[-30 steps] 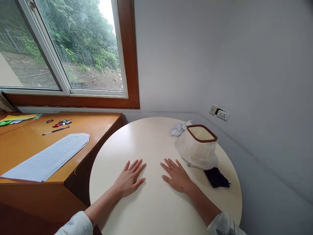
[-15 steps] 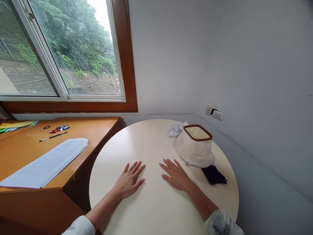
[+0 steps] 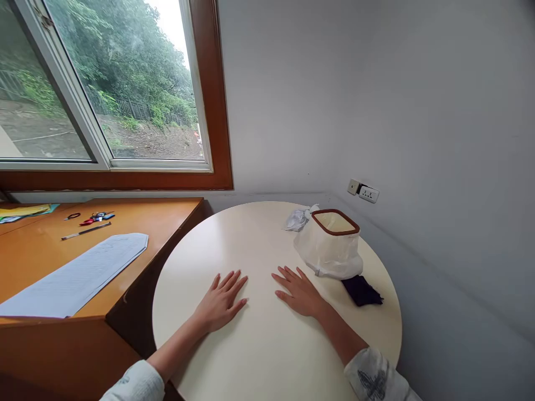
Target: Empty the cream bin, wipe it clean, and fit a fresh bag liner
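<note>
My left hand (image 3: 220,301) lies palm down on the round cream table (image 3: 254,351), fingers spread, holding nothing. Palm down too, my right hand (image 3: 300,291) rests flat with its fingers apart. Just beyond its fingertips stands a bin with a brown squarish rim (image 3: 355,228), covered outside by a whitish plastic bag (image 3: 328,253). A dark folded cloth (image 3: 361,291) lies at the foot of the bin, to the right of my right hand. Behind the bin, on its left, is a crumpled clear-white plastic bag (image 3: 297,219).
A wooden desk (image 3: 175,223) adjoins the table on the left. It carries paper sheets (image 3: 83,275), a pen (image 3: 86,231), keys (image 3: 100,218), a black ring-shaped band (image 3: 72,216) and coloured papers (image 3: 25,211). A wall with a socket (image 3: 368,194) bounds the right; a window (image 3: 125,83) is behind.
Both hands stay flat in the same places on the table. The view has shifted slightly, so the bin, cloth and desk items appear a little further left and higher.
</note>
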Tool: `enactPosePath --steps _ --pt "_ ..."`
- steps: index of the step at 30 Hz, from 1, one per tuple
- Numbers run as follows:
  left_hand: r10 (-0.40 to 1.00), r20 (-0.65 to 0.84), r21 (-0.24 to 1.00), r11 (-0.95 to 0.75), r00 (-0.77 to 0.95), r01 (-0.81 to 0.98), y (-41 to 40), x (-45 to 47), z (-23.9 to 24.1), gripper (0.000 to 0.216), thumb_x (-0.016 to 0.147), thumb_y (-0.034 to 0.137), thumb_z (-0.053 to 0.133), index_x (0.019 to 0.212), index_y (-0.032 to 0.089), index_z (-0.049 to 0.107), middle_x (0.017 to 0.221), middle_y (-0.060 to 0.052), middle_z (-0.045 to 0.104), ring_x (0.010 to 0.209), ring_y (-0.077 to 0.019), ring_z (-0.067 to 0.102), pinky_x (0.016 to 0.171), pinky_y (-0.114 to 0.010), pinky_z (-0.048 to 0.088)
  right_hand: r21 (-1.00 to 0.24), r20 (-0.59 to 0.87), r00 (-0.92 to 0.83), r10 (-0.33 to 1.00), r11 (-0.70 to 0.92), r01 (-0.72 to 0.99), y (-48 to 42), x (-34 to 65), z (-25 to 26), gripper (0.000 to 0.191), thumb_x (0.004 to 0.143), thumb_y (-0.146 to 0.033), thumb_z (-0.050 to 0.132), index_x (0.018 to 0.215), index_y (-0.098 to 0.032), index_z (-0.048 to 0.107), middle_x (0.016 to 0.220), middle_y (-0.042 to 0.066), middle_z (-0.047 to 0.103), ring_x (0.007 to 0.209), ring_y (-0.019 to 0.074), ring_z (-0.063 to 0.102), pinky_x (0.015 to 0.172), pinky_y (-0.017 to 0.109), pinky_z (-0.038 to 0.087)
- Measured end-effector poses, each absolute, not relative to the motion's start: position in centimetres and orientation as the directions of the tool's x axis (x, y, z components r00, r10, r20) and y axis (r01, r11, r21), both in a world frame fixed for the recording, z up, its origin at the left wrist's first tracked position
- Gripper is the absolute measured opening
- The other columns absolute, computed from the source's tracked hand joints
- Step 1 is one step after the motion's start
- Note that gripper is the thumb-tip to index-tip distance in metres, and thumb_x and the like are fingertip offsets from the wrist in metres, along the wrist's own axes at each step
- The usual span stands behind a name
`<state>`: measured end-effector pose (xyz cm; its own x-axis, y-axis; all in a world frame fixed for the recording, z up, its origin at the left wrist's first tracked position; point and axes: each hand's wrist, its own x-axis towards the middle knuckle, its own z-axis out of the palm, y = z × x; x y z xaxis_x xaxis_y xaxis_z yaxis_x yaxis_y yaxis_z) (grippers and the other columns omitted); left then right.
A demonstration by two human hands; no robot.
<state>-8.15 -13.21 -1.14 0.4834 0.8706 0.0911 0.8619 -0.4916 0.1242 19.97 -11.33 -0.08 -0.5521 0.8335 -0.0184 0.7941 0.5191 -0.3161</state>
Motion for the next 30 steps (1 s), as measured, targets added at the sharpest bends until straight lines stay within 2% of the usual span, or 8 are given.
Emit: enactPosePath --steps 5,13,19,22,24,25,27,30 --pt "0.878 0.060 0.126 -0.478 0.474 0.869 -13.3 -8.0 -0.9 0.060 0.089 0.057 0.026 0.142 0.032 0.015 0.149 -0.004 0.017 0.137 -0.0261 0.016 0.110 -0.053 0.009 -0.316 -0.014 -0.546 0.838 0.514 0.797 -11.3 20.0 -0.1 0.052 0.092 -0.051 0.018 0.140 -0.033 0.025 0.150 -0.003 0.018 0.138 0.0151 0.011 0.111 0.038 0.001" --pt "0.866 0.122 0.123 -0.497 0.484 0.859 -13.1 -8.4 -1.4 0.059 0.089 0.055 0.030 0.142 0.033 0.015 0.149 -0.003 0.019 0.137 -0.0263 0.019 0.111 -0.051 0.010 -0.346 0.017 -0.547 0.837 0.518 0.782 -11.1 19.9 -0.5 0.051 0.092 -0.051 0.019 0.140 -0.034 0.026 0.150 -0.002 0.019 0.138 0.0151 0.012 0.111 0.040 0.002" --pt "0.884 0.080 0.154 -0.468 0.461 0.870 -12.9 -8.4 -1.3 0.058 0.089 0.054 0.029 0.142 0.035 0.015 0.149 -0.001 0.016 0.137 -0.0266 0.018 0.110 -0.052 0.011 -0.398 0.034 -0.535 0.844 0.502 0.768 -10.8 19.8 -0.8 0.048 0.092 -0.044 0.029 0.138 -0.032 0.032 0.148 -0.001 0.024 0.138 0.0171 0.016 0.111 0.041 0.005" --pt "0.884 0.086 0.171 -0.468 0.460 0.867 -12.8 -8.5 -1.3 0.058 0.089 0.054 0.030 0.142 0.035 0.016 0.149 0.000 0.017 0.137 -0.0275 0.019 0.110 -0.054 0.011 -0.417 0.162 -0.516 0.841 0.532 0.737 -11.1 19.5 -0.5 0.039 0.092 -0.034 0.033 0.127 -0.027 0.049 0.139 0.003 0.043 0.129 0.0179 0.035 0.108 0.039 0.018" --pt "0.883 0.091 0.185 -0.469 0.460 0.864 -12.7 -8.5 -1.2 0.057 0.088 0.054 0.032 0.141 0.035 0.020 0.149 -0.001 0.020 0.136 -0.0281 0.022 0.109 -0.054 0.013 -0.402 0.312 -0.504 0.806 0.592 0.698 -11.5 19.4 0.5 0.032 0.092 -0.026 0.033 0.109 -0.022 0.061 0.115 0.005 0.063 0.107 0.0165 0.055 0.098 0.035 0.033" --pt "0.884 0.095 0.193 -0.468 0.458 0.862 -12.5 -8.5 -1.0 0.056 0.088 0.053 0.033 0.140 0.035 0.023 0.148 -0.001 0.024 0.135 -0.0284 0.024 0.109 -0.054 0.015 -0.378 0.396 -0.496 0.772 0.630 0.679 -11.6 19.6 1.3 0.030 0.091 -0.023 0.034 0.100 -0.021 0.063 0.100 0.005 0.068 0.093 0.0156 0.059 0.090 0.033 0.038" --pt "0.887 0.106 0.216 -0.461 0.449 0.861 -12.1 -8.3 -0.5 0.051 0.088 0.051 0.034 0.136 0.032 0.037 0.144 -0.004 0.035 0.131 -0.0288 0.032 0.107 -0.053 0.021 -0.300 0.561 -0.461 0.688 0.687 0.661 -11.5 20.3 3.4 0.026 0.089 -0.020 0.038 0.086 -0.019 0.063 0.078 0.004 0.068 0.075 0.0149 0.058 0.077 0.031 0.041" --pt "0.908 0.121 0.281 -0.420 0.402 0.863 -11.1 -7.7 0.7 0.044 0.088 0.046 0.035 0.121 0.025 0.054 0.128 -0.008 0.053 0.117 -0.0278 0.049 0.099 -0.046 0.036 -0.183 0.751 -0.315 0.580 0.641 0.745 -10.3 22.8 6.8 0.022 0.088 -0.019 0.041 0.082 -0.017 0.062 0.076 0.005 0.067 0.075 0.0162 0.057 0.076 0.032 0.040"
